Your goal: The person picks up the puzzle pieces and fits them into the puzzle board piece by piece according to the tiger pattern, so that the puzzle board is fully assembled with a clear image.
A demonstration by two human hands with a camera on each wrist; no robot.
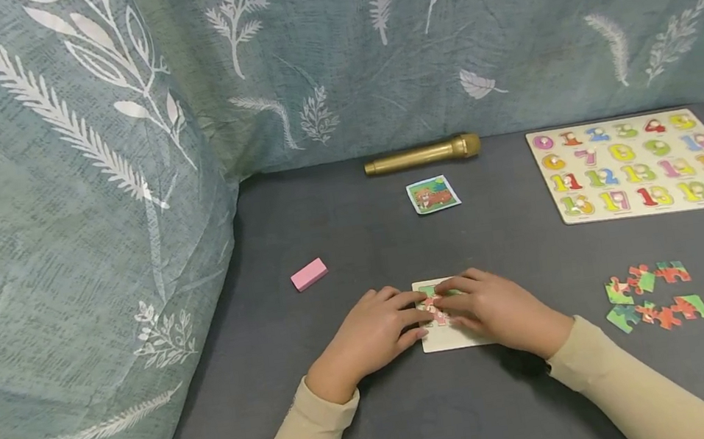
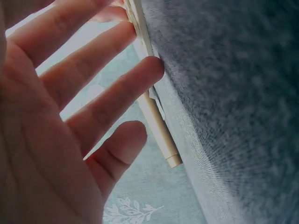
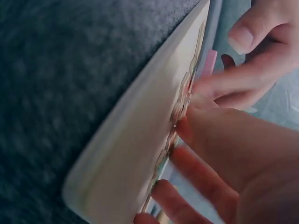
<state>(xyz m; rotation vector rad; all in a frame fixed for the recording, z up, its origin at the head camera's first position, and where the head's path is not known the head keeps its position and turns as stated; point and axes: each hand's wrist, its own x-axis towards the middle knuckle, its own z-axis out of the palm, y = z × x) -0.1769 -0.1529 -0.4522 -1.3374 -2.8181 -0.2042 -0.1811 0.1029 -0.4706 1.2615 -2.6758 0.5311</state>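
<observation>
A small cream puzzle board (image 1: pixel 454 338) lies flat on the dark table, with jigsaw pieces (image 1: pixel 428 289) joined on its upper part. My left hand (image 1: pixel 375 329) reaches in from the left, its extended fingertips at the board's left part. From the right, my right hand (image 1: pixel 504 307) lies over the board, fingertips pressing on the pieces. Seen by the right wrist, the thumb and fingers of the right hand (image 3: pixel 219 149) touch the raised pieces along the board (image 3: pixel 121 158), near the left fingers. The left wrist view shows the left hand (image 2: pixel 79 93) with spread fingers. Part of the picture is hidden under both hands.
Several loose jigsaw pieces (image 1: pixel 673 272) lie to the right. Behind them is a number peg board (image 1: pixel 635 213). A picture card (image 1: pixel 433 195) and a gold microphone (image 1: pixel 417 157) lie toward the back; a pink block (image 1: pixel 309 275) is at left. Leaf-patterned cloth (image 1: pixel 336 51) hangs behind.
</observation>
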